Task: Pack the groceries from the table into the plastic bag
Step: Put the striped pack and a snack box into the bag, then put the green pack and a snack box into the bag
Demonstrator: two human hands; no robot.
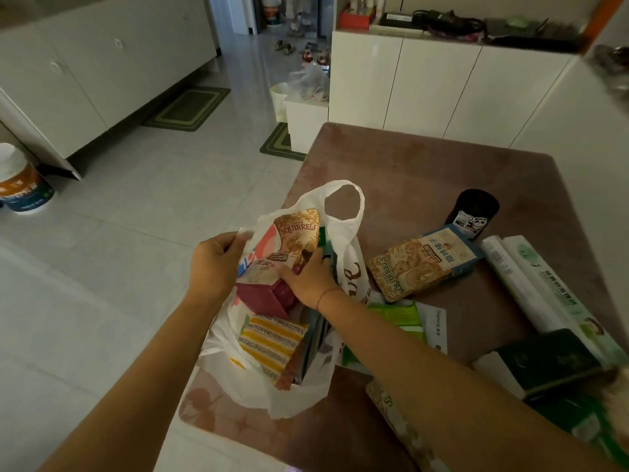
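My left hand (218, 264) pinches the near-left rim of the plastic bag (354, 277), thumb and fingers closed on the thin white film, holding the mouth up and open. The bag stands at the left edge of the table (425, 158), with its far handle (343, 189) sticking up in a loop.

My right hand (306, 281) is inside the mouth of the bag. Its fingers are curled round the right edge of a nut packet (299, 233), which stands tilted, its top above the rim. Just below my hand a maroon box (262, 298) sits in the bag, and under that lies a yellow striped packet (272, 342).

On the table to the right of the bag lies a second nut packet (418, 267), flat on its back. Behind it stands a dark cup (473, 209). Two long white rolls (531, 291) lie side by side near the right edge. A green packet (398, 315) lies beside the bag, partly under my right forearm, and a dark box (551, 356) sits near the front right corner.
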